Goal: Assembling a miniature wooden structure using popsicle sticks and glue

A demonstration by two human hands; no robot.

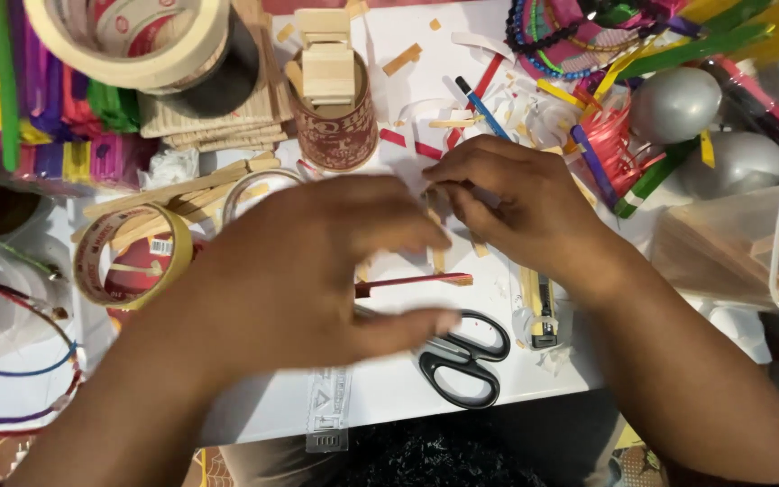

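Both hands meet over white table (389, 383): left hand (317, 271) blurred, grip unclear; right hand (507, 203) pinching something small, scissors (462, 356) near.

left hand (317, 271) blurred, fingers spread; right hand (520, 203) fingers pinched together

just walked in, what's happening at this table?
A person works with bare hands over a cluttered white craft table. The right hand pinches something small among paper scraps; what exactly is hidden. The left hand is blurred, grip empty as far as visible. Black scissors and a tape roll lie nearby.
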